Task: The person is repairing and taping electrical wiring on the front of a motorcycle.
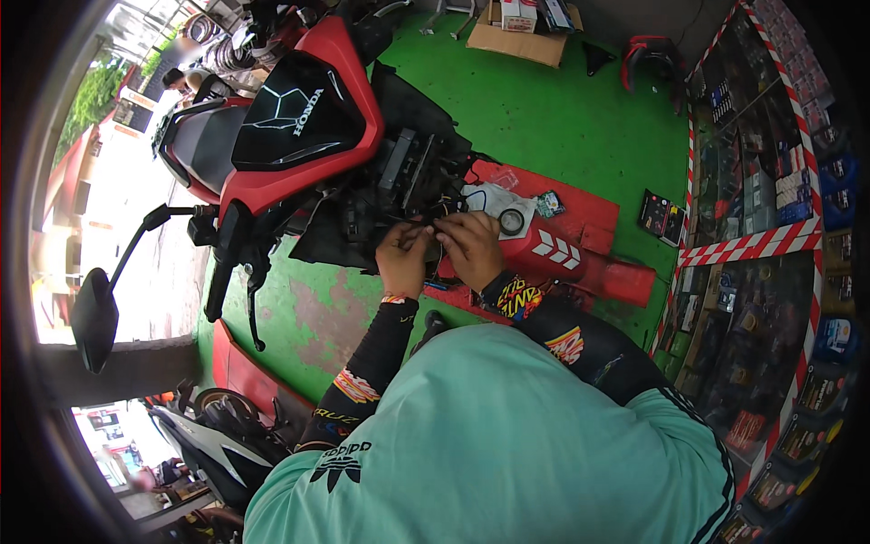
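Note:
A red and black scooter (pixel 299 113) stands in front of me with its front opened up, dark inner parts and a wire bundle (pixel 444 210) exposed. At that bundle, my left hand (pixel 401 258) and my right hand (pixel 471 245) come together, fingertips nearly touching. Both hands are closed in a pinch on thin dark wire; its exact ends are hidden by the fingers. Just beyond my right hand a roll of black tape (pixel 511 221) lies on a white sheet (pixel 489 199), beside a small green packet (pixel 549 204).
Under the scooter's front is a red platform (pixel 589 213) on a green floor (pixel 535 109). A glass display case (pixel 752 199) edged with striped tape runs along the right. A cardboard box (pixel 517 45) sits at the back. The handlebar mirror (pixel 96 319) juts out left; another scooter (pixel 217 453) stands lower left.

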The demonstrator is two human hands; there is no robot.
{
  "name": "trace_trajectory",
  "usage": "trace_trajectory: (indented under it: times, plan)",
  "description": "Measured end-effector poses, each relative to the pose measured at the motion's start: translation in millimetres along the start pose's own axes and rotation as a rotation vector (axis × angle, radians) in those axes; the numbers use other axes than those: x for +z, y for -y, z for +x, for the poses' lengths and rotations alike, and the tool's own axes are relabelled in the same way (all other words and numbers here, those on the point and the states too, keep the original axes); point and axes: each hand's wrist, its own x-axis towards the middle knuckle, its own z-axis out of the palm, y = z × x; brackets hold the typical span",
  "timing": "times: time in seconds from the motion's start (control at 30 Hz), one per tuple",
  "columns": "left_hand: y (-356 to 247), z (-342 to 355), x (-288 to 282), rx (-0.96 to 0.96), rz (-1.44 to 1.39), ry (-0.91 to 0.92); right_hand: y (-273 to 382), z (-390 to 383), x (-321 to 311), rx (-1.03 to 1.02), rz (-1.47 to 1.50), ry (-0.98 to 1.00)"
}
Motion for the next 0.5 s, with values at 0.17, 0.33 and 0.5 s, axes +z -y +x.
trace_trajectory:
  times: [0.17, 0.33, 0.5]
  plan:
    - [8.4, 4.5, -8.7, 0.061, 0.084, 0.035, -5.7, 4.8, 5.6, 0.025, 0.055, 0.081]
    - [-9.2, -0.6, -14.0, 0.01, 0.141, 0.079, -9.1, 9.7, 6.0, -0.014, 0.032, 0.121]
    - [-41.7, -11.0, -14.0, 0.016, 0.544, 0.055, -3.9, 6.6, 14.2, -0.046, -0.055, 0.156]
